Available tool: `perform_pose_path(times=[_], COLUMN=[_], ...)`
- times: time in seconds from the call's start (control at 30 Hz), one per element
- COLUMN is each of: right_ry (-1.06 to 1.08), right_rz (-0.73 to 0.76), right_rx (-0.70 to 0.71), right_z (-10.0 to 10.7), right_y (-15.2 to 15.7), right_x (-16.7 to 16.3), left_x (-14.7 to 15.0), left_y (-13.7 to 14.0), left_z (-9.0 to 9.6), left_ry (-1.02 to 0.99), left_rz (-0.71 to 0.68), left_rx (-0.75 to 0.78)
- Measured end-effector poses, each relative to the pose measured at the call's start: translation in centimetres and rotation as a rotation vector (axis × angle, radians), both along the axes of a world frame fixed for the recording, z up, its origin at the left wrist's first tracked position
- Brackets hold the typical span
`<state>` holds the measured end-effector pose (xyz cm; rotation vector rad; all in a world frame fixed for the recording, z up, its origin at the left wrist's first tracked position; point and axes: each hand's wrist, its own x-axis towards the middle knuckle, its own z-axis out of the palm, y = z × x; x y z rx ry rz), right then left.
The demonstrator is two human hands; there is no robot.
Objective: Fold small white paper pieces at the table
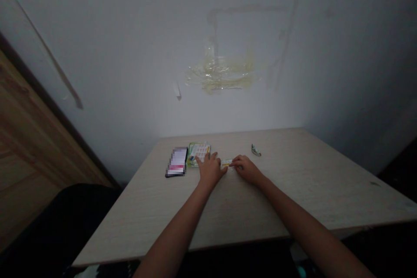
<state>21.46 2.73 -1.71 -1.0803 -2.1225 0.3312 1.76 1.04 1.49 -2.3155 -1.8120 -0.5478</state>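
A small white and yellow piece (226, 163), like a card or sticker, lies on the table between my hands; its kind is too small to tell. My left hand (210, 170) has its fingers spread, the thumb beside the near left edge of that piece. Its other fingertips reach over a green and white printed packet or sheet (199, 150). From the other side, my right hand (248, 169) has its fingers bent together on the right end of the small piece. What lies under those fingertips is hidden.
A phone (177, 162) with a blurred lit screen lies left of the printed packet. A crumpled green and white wrapper (256, 150) sits behind my right hand. The pale wooden table (293, 160) meets a wall (137, 52) with old tape. A dark chair (74, 217) stands left.
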Motion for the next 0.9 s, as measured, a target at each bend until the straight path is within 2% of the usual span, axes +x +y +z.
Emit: perform_pose_path(times=[0.27,0.53,0.77,0.9], right_ry=[0.019,-0.005,0.007,0.003], right_rz=[0.02,0.005,0.021,0.03], right_rx=[0.013,-0.012,-0.012,-0.016], right_z=[-0.7,-0.1,-0.2,-0.1], right_y=[0.6,0.2,0.4,0.3], right_x=[0.3,0.2,0.3,0.4], left_x=[0.8,1.0,0.4,0.0], left_y=[-0.5,-0.9,-1.4,-1.4], left_z=[-0.2,-1.1,-1.6,-1.3], left_ry=[0.007,-0.026,-0.052,-0.109], left_rz=[0.013,0.015,-0.047,-0.163], left_rx=[0.015,0.021,0.104,0.052])
